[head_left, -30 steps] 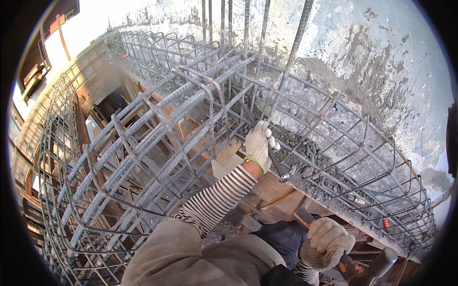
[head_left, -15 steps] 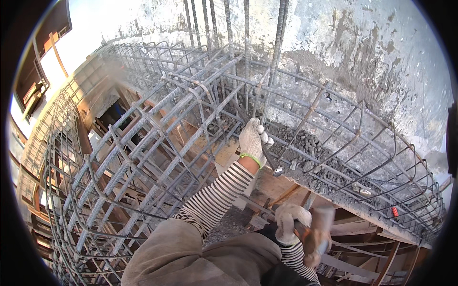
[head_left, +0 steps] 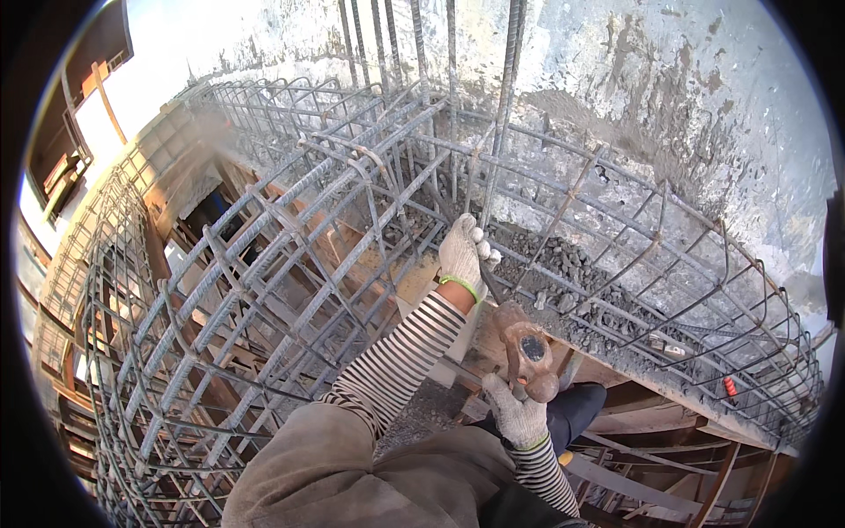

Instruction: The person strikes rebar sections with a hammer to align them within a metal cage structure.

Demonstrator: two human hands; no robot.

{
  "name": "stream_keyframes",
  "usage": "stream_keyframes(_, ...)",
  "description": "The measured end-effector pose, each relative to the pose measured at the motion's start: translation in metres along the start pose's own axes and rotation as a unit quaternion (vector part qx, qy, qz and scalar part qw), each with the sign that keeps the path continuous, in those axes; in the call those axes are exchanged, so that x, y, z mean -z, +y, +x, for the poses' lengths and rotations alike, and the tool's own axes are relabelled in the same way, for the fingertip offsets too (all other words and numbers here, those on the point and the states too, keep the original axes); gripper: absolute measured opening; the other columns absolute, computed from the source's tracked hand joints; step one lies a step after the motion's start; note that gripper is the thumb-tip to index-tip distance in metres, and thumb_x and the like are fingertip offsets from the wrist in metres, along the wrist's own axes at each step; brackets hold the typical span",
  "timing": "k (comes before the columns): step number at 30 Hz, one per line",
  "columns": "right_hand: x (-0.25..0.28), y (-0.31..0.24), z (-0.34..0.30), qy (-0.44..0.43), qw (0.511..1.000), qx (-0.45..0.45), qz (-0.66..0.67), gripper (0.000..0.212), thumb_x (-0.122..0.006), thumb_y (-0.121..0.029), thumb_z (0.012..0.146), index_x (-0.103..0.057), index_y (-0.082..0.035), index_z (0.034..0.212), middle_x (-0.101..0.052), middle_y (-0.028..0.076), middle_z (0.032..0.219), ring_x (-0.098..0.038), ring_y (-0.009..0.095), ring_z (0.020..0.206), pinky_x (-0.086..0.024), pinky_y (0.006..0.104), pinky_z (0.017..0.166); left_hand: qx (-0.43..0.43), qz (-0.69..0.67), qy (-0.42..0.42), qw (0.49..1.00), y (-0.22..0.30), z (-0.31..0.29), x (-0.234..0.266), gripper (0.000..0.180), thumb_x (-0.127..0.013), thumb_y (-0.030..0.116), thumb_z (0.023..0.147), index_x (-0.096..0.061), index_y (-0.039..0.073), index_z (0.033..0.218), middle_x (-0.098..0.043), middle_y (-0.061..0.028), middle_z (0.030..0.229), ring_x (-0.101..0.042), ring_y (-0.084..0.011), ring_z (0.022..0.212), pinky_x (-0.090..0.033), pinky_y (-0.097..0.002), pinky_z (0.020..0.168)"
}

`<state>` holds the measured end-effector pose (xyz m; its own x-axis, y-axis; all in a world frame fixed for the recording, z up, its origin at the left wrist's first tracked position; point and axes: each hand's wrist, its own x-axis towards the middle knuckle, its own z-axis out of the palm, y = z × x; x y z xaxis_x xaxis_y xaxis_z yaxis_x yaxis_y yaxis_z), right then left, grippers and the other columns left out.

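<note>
Beside rubble [head_left: 574, 283], left fingers [head_left: 483, 250] tight around a rod [head_left: 495, 288], right fingers [head_left: 501, 395] around a hammer [head_left: 526, 348].

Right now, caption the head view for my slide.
Among rebar, the gloved left hand grips a metal rod; the right hand holds a hammer near the rod.

I ct 1 L hand [head_left: 462, 253], 1 R hand [head_left: 516, 415], 2 striped slvs [head_left: 400, 365], 1 hammer [head_left: 512, 331], 1 rod [head_left: 493, 288], 1 red pc [head_left: 730, 386].
</note>
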<state>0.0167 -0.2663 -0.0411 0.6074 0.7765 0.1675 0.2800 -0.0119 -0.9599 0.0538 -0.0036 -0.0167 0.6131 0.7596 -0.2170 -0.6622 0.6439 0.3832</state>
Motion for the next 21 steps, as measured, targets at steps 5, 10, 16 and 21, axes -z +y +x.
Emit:
stream_keyframes(5, 0.028, -0.045, 0.011, -0.03, 0.917, 0.344, 0.199, 0.022, -0.073, -0.023, 0.089, -0.065, -0.002, 0.091, -0.066, 0.006, 0.078, -0.064, 0.025, 0.066, -0.053, 0.0305, 0.063, -0.005, 0.035, 0.046, 0.998, 0.004, -0.012, -0.02, 0.012, -0.056, 0.028, 0.102, -0.059, 0.018, 0.096, -0.049, 0.0045, 0.061, -0.044, -0.0136, 0.043, -0.042, -0.0341, 0.046)
stream_keyframes(10, 0.009, 0.017, 0.022, -0.042, 0.991, 0.119, 0.054, 0.021, -0.074, -0.023, 0.088, -0.069, -0.003, 0.091, -0.065, 0.008, 0.083, -0.065, 0.029, 0.075, -0.054, 0.0349, 0.066, 0.006, 0.017, 0.019, 1.0, -0.005, -0.015, -0.02, 0.016, -0.055, 0.023, 0.1, -0.051, 0.02, 0.086, -0.04, 0.0075, 0.061, -0.042, -0.0118, 0.045, -0.038, -0.0311, 0.047)
stream_keyframes(16, 0.036, -0.005, 0.013, -0.08, 0.94, 0.269, 0.197, 0.021, -0.071, -0.02, 0.09, -0.067, -0.002, 0.1, -0.066, 0.01, 0.086, -0.065, 0.028, 0.079, -0.054, 0.0382, 0.07, 0.005, -0.021, 0.02, 1.0, 0.01, -0.016, -0.03, 0.018, -0.056, 0.021, 0.099, -0.051, 0.02, 0.082, -0.041, 0.0078, 0.062, -0.041, -0.0122, 0.046, -0.04, -0.0323, 0.046)
stream_keyframes(21, 0.01, 0.02, 0.024, 0.004, 0.989, 0.128, -0.069, 0.024, -0.068, -0.018, 0.092, -0.065, -0.001, 0.108, -0.067, 0.011, 0.089, -0.066, 0.027, 0.082, -0.054, 0.0403, 0.074, 0.017, -0.03, 0.0, 0.999, 0.003, -0.011, -0.032, 0.017, -0.056, 0.019, 0.099, -0.05, 0.018, 0.083, -0.041, 0.0075, 0.062, -0.04, -0.0118, 0.045, -0.039, -0.0296, 0.047)
